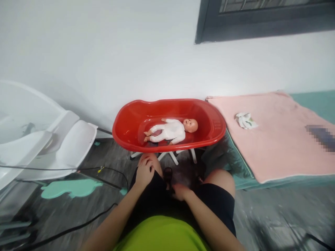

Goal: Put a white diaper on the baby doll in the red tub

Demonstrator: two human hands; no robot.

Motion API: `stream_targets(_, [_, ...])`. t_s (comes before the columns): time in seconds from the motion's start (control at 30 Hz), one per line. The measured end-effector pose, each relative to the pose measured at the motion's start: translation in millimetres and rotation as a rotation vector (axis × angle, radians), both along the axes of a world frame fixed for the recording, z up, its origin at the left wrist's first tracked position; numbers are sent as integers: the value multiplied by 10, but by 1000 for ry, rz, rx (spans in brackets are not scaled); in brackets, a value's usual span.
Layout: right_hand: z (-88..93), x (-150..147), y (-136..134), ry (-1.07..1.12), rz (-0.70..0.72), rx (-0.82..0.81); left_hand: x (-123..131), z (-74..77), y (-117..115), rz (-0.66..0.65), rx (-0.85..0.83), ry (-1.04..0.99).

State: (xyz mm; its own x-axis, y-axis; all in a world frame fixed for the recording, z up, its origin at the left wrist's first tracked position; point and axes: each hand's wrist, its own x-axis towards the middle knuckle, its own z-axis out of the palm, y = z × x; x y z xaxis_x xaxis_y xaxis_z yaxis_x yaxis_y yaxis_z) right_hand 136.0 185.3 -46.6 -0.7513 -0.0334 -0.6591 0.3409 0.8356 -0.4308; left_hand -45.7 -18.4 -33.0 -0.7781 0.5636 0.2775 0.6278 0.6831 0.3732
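A baby doll [172, 130] in white clothes lies on its back in a red baby bathtub [170, 105], its bald head to the right and feet to the left. Water appears to lie in the bottom of the tub. My left hand [146, 170] rests flat on my left knee, fingers out, holding nothing. Low between my thighs is my right hand [181, 192], close to the dark shorts [157, 198]. Its fingers are mostly hidden and blurred, so what they touch is unclear. Both hands are apart from the tub and the doll.
On the right, a pink towel [282, 146] covers a green bed, with a crumpled white cloth [245, 120] on it. White plastic chair-like furniture [75, 146] stands at left, with a black cable [78, 226] across the floor. White stand legs [171, 158] show beneath the tub.
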Motion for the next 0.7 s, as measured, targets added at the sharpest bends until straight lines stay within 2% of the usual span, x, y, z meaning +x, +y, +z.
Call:
stream_targets(0.1, [86,150,-58,-10,-9,23,-9,-7,-5,-3,-26,9])
stream_targets(0.23, [100,358,-295,30,10,66,-29,-43,-20,-14,-51,20])
stream_targets(0.4, [156,546,-423,222,3,-85,-30,-96,-27,-19,-58,37])
stream_targets(0.47, [224,612,-382,291,-92,-178,-29,-106,-27,-23,-64,33])
stream_targets(0.6, [305,666,-304,337,-377,-417,-40,-111,-25,-36,-79,29])
stream_targets(0.7, [248,617,-303,285,-423,-433,-49,-113,-17,-25,-80,24])
